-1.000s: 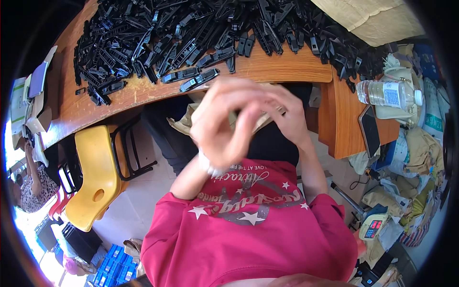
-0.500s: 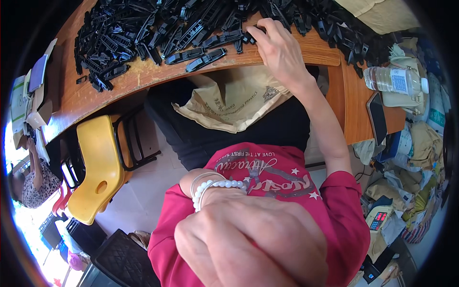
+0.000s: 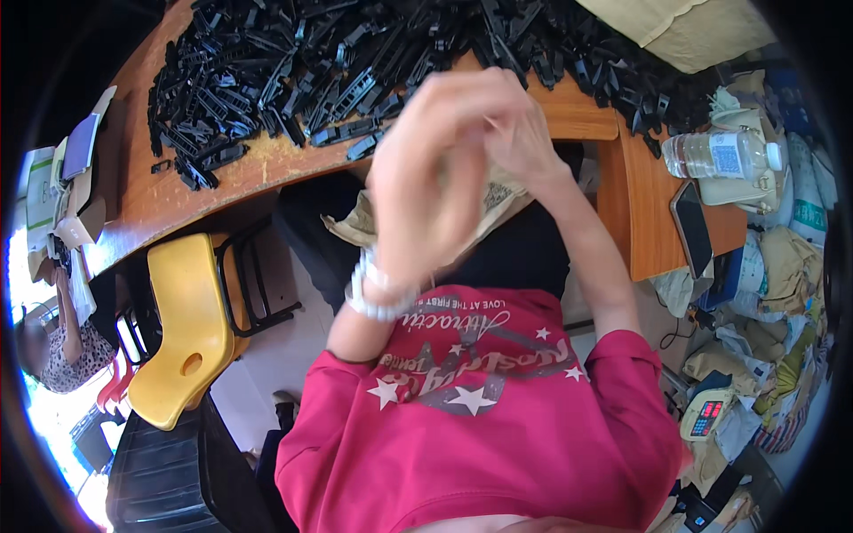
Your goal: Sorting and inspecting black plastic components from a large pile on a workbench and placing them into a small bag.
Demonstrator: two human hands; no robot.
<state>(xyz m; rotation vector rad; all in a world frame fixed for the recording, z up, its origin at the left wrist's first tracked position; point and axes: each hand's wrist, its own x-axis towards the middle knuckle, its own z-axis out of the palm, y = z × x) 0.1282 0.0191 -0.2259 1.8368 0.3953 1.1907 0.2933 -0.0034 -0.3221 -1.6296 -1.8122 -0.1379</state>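
Observation:
My left hand (image 3: 418, 191), with a white beaded bracelet (image 3: 378, 289) at its wrist, is raised above my lap and smeared by motion. Just behind it, my right hand (image 3: 530, 147) is at the table's near edge, its fingers partly covered by the left one. Whether either hand holds anything is hidden by blur and overlap. Beyond them, a heap of small black plastic parts (image 3: 355, 84) covers the far side of the wooden table (image 3: 267, 160). A brown paper bag (image 3: 355, 222) lies open on my lap, mostly hidden behind my left hand.
At the right stand a clear bottle (image 3: 720, 155) and a dark phone (image 3: 691, 226) on the table's side part. A yellow chair (image 3: 182, 329) is at the left. Paper bags (image 3: 786, 266) and a small scale (image 3: 708, 416) crowd the lower right. Another person (image 3: 75, 342) sits far left.
My left hand has moved from close in front of my chest up toward the table and meets the right hand's position. My right hand has drawn slightly back from the black parts.

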